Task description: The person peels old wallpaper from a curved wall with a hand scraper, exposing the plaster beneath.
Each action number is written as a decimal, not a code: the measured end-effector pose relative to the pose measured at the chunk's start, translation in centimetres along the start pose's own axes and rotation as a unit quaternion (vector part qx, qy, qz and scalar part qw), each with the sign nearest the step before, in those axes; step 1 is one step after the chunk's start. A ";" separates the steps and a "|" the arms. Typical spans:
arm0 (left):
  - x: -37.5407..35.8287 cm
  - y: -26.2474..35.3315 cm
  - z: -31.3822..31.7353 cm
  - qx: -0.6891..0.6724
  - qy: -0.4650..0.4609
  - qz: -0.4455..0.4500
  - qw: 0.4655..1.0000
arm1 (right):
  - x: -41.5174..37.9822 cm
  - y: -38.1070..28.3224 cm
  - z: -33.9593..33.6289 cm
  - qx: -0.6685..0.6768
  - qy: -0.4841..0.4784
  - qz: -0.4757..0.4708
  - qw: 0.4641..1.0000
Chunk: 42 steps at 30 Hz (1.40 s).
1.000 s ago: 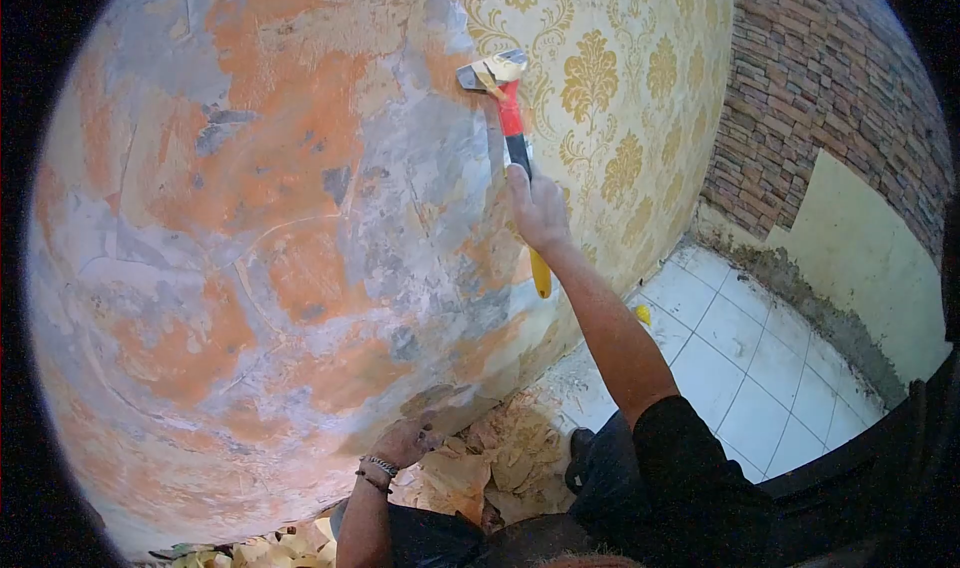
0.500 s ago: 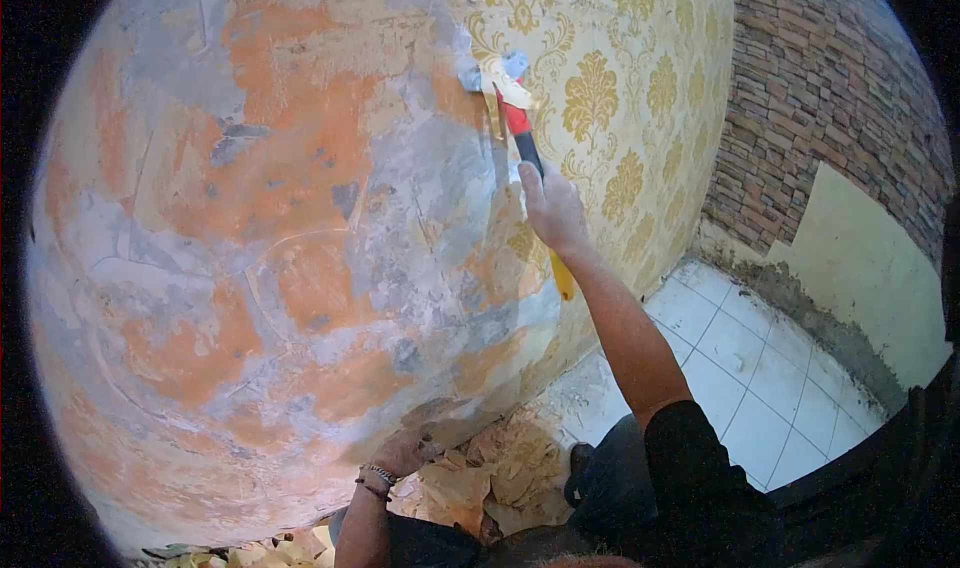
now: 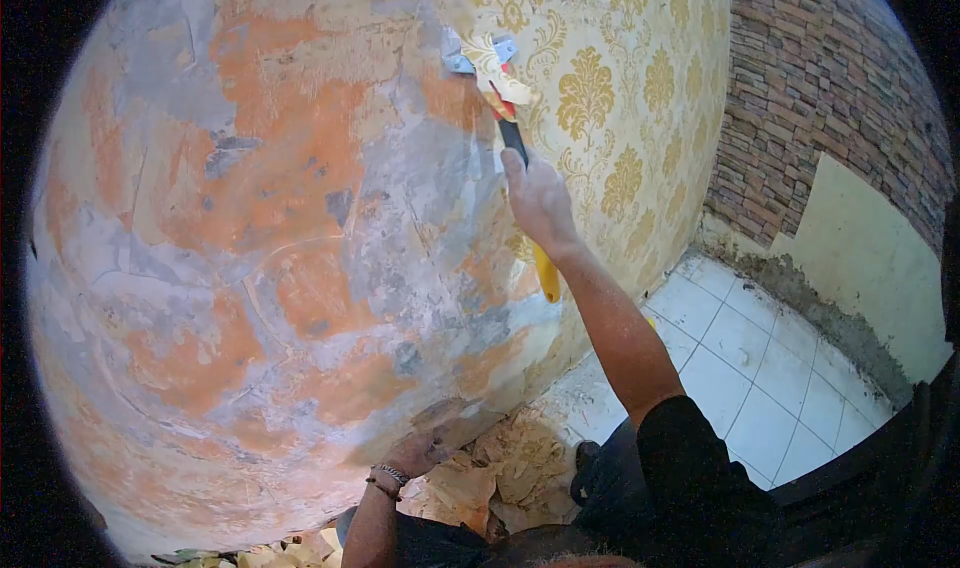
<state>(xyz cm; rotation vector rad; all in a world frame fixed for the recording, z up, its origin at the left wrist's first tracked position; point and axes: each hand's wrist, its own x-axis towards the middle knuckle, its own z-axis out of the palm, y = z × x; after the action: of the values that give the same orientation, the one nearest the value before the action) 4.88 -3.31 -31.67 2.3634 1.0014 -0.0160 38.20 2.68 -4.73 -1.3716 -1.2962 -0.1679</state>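
Observation:
My right hand (image 3: 541,200) is wrapped round the handle of a long scraper (image 3: 511,136) with a red, black and yellow handle. Its wide metal blade lies against the wall at the edge of the gold-patterned wallpaper (image 3: 586,93). A curled strip of wallpaper (image 3: 490,71) hangs over the blade and the neck of the tool. Low on the bare, patchy orange and grey wall (image 3: 290,188), my left hand (image 3: 418,454) rests near the wall's lower part, a bracelet on its wrist. Its fingers are too dark and small to make out clearly.
Torn wallpaper scraps (image 3: 525,468) lie in a heap on the floor by my legs. White floor tiles (image 3: 735,338) extend to the right. Behind them stands a wall with stone-pattern covering (image 3: 800,98) and a bare cream patch (image 3: 860,258).
The scraper and my right hand have shifted slightly left and the blade a little up. More of the wallpaper strip now curls over the blade. My left hand remains low by the wall.

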 end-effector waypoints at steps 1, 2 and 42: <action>-0.1 -0.5 0.4 -0.001 -0.002 0.001 1.000 | -0.1 -0.4 -0.1 -0.002 0.000 0.002 1.000; 0.0 -1.5 0.8 -0.018 0.013 0.003 1.000 | -0.1 -0.8 -0.2 -0.020 0.009 0.014 1.000; 0.1 -2.9 0.8 -0.017 0.052 0.002 0.999 | 10.9 1.9 -3.6 -0.105 0.013 -0.105 0.989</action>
<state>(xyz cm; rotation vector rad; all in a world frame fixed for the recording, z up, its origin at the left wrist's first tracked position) 3.21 -2.00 -33.87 2.3557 1.0368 0.1259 45.69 6.63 3.24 -1.4014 -1.4309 -0.4757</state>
